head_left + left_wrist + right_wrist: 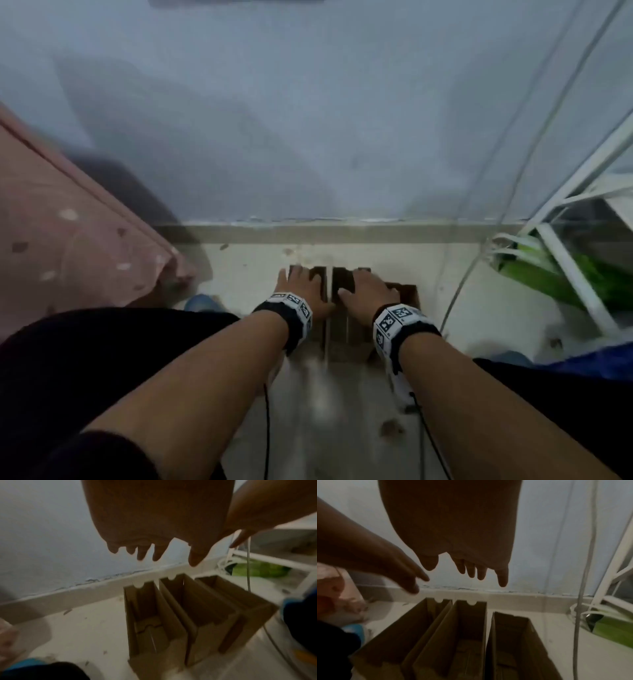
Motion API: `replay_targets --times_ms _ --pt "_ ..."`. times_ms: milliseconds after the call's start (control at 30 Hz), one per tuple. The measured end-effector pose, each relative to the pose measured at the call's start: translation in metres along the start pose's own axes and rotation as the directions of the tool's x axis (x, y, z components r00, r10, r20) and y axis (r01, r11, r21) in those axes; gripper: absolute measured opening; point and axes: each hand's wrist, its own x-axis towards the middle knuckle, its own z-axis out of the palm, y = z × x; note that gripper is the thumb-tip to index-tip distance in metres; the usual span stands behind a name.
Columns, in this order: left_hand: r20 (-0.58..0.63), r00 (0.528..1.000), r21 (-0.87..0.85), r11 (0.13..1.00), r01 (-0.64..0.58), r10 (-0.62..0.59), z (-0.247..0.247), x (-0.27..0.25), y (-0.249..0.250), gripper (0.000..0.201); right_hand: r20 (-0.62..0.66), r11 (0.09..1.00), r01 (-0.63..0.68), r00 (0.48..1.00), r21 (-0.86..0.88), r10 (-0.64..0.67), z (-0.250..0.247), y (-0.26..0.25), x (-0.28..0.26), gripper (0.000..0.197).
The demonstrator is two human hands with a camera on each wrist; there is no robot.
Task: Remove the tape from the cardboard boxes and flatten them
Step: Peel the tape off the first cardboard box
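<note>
Three brown cardboard boxes stand open-topped, side by side on the floor near the wall: the left box (149, 615), the middle box (197, 608) and a shorter right box (240, 601). A thin pale line runs along the left box's bottom flaps. My left hand (303, 286) hovers over the left box (318, 274), fingers spread and holding nothing. My right hand (368, 289) hovers over the middle box (342, 281), also empty. In the wrist views the left hand (154, 534) and the right hand (453, 534) hang above the box rims with a gap.
Pink bedding (68, 233) hangs at the left. A white rack (575, 274) with a green bag (534, 274) stands at the right, and a white cable (479, 240) runs down the wall. The skirting (308, 229) lies just behind the boxes. My dark-clothed knees flank them.
</note>
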Motion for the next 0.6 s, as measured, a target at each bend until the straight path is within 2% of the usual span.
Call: replay_targets --times_ms 133,200,267,400,467,533,600 --pt "0.128 0.985 0.02 0.993 -0.119 0.115 0.061 0.016 -0.007 0.043 0.142 0.996 0.075 0.987 -0.038 -0.069 0.046 0.013 0.029 0.061" --pt "0.203 0.972 0.014 0.993 -0.121 0.116 0.086 0.019 -0.011 0.039 0.19 0.99 0.135 0.974 -0.029 -0.127 0.073 0.013 0.038 0.061" --pt "0.209 0.974 0.056 0.993 -0.106 0.092 0.105 0.027 -0.011 0.046 0.231 0.982 0.187 0.958 -0.04 -0.173 0.101 0.013 0.045 0.066" --pt "0.172 0.979 0.13 0.983 -0.131 0.108 0.12 0.036 -0.01 0.039 0.167 0.965 0.26 0.954 -0.035 -0.251 0.129 0.013 0.047 0.074" --pt "0.197 0.975 0.079 0.99 -0.116 0.098 0.115 0.036 -0.012 0.03 0.117 0.959 0.276 0.956 -0.057 -0.268 0.131 0.012 0.044 0.075" --pt "0.162 0.983 0.073 0.992 -0.105 0.092 0.101 0.036 -0.014 0.025 0.098 0.96 0.269 0.961 -0.083 -0.261 0.13 0.012 0.043 0.076" --pt "0.135 0.982 0.153 0.976 -0.153 0.133 0.078 0.037 -0.016 0.022 0.056 0.96 0.26 0.965 -0.104 -0.255 0.122 0.007 0.042 0.072"
